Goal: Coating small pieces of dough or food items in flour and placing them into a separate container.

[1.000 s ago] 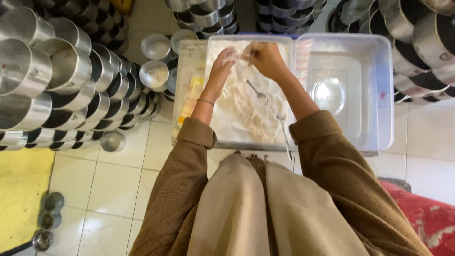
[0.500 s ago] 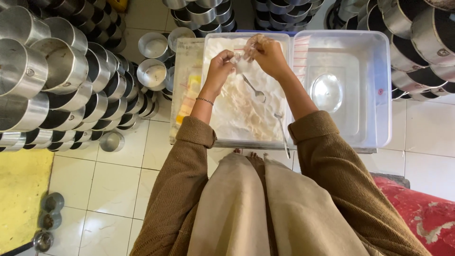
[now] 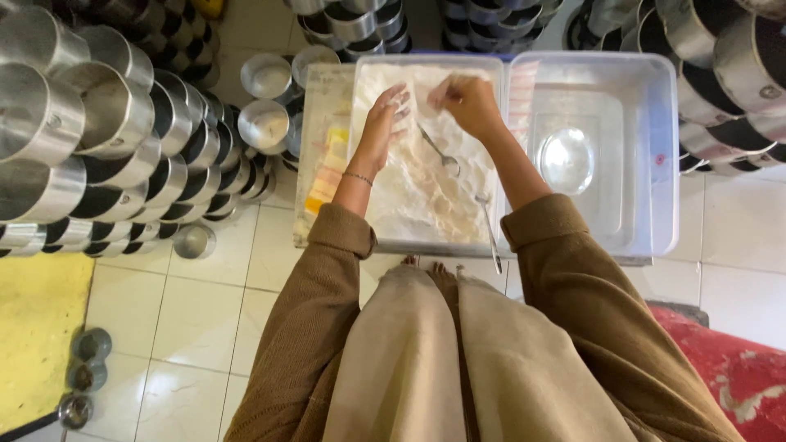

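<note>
A clear plastic tub (image 3: 360, 237) on the tiled floor holds a heap of white flour (image 3: 417, 205). My left hand (image 3: 386, 119) hovers over the flour at the tub's far end, fingers spread and dusted white. My right hand (image 3: 463, 100) is beside it, fingers curled; whether it pinches something I cannot tell. A metal spoon (image 3: 438, 151) lies in the flour just below both hands. A second long spoon (image 3: 490, 233) rests against the tub's near rim.
A second clear tub (image 3: 655, 164) with a round lid inside stands to the right. Stacks of metal pots (image 3: 98, 139) fill the left side, more pots (image 3: 720, 74) at the right and back. A yellow mat (image 3: 37, 327) lies at the left, a red cloth (image 3: 737, 368) at the right.
Both hands have stayed over the far end of the flour; the left hand has opened its fingers wider and the right hand has drawn a little closer to it.
</note>
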